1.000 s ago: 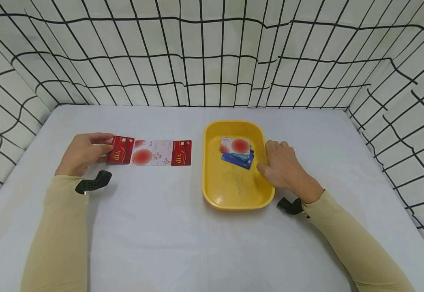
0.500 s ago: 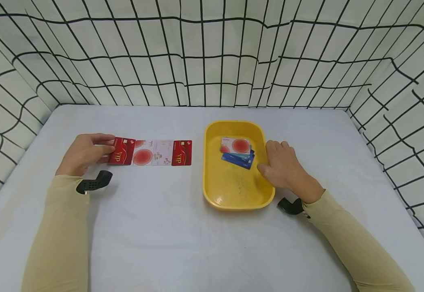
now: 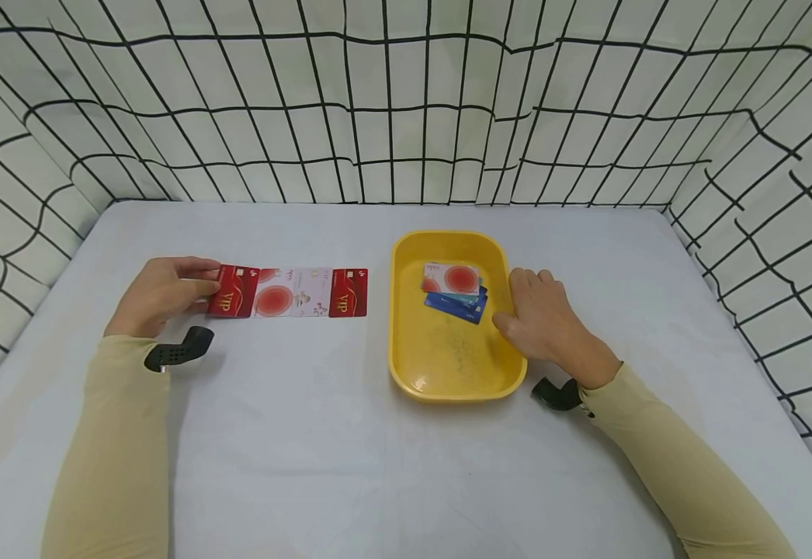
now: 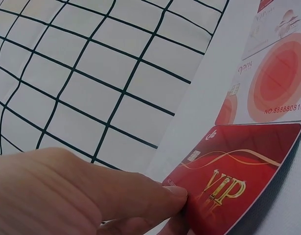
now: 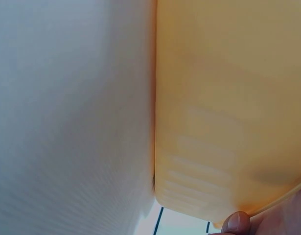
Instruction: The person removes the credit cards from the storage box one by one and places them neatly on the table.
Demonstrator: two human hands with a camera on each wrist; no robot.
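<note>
My left hand [image 3: 168, 293] pinches the outer edge of a red VIP card [image 3: 234, 292] at the left end of a row. In the left wrist view that card's near side is tilted up, with a shadow under it. Beside it in the row lie a white card with a red circle [image 3: 273, 293], a pale flowered card [image 3: 311, 293] and another red VIP card [image 3: 348, 293]. My right hand [image 3: 542, 318] grips the right rim of a yellow tray [image 3: 458, 373]. Inside the tray a white card with a red circle [image 3: 451, 277] overlaps several blue cards [image 3: 456, 307].
A white cloth [image 3: 287, 435] covers the table. Black wire grid panels [image 3: 406, 109] stand along the back and both sides. A black wrist mount [image 3: 181, 351] is worn on the left arm, and another black mount [image 3: 556, 394] on the right.
The left hand and its red VIP card have shifted slightly right, so the card now meets the white card next to it. The right hand and tray stay in place.
</note>
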